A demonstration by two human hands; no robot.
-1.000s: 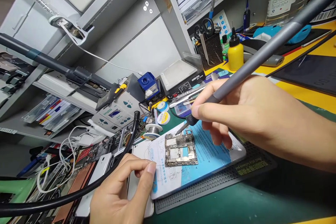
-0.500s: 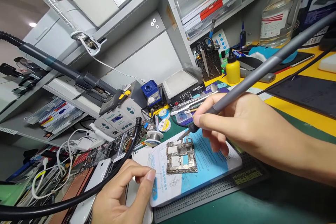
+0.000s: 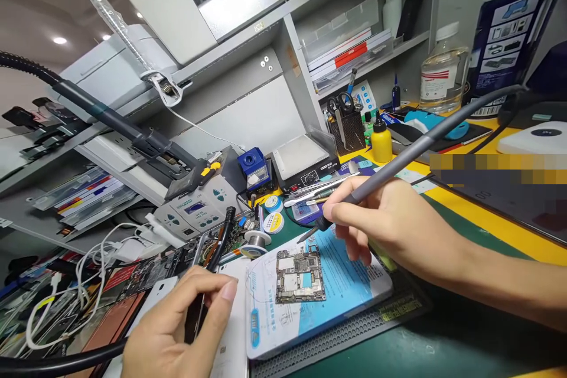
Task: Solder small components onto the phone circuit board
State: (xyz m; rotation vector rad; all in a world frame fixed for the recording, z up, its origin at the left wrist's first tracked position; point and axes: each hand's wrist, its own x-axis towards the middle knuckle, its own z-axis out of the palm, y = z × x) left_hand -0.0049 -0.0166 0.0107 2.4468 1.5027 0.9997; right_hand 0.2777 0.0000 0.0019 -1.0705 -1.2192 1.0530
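My right hand (image 3: pixel 376 218) grips a grey soldering iron (image 3: pixel 390 162) like a pen. The iron's narrow tip points down-left, close to the upper edge of a small phone circuit board (image 3: pixel 300 295); whether they touch I cannot tell. Flat under the board lies a white and blue box (image 3: pixel 341 301). To the box's left, my left hand (image 3: pixel 181 319) is raised with thumb and forefinger pinched together. A hair-thin wire (image 3: pixel 247 289) curls from near those fingertips onto the box; its end in the pinch is too fine to see clearly.
A solder spool (image 3: pixel 257 240) and two round tins (image 3: pixel 273 222) stand behind the box. Across the lower left bends a black hose (image 3: pixel 66 363). Further back are a soldering station (image 3: pixel 195 209), a heating plate (image 3: pixel 301 156) and a yellow bottle (image 3: pixel 381 142). Phones and boards crowd the left.
My left hand has drawn away leftwards from the box and board. The iron tip stays near the board's upper edge, shifting slightly. The view has tilted, showing more of the right side.
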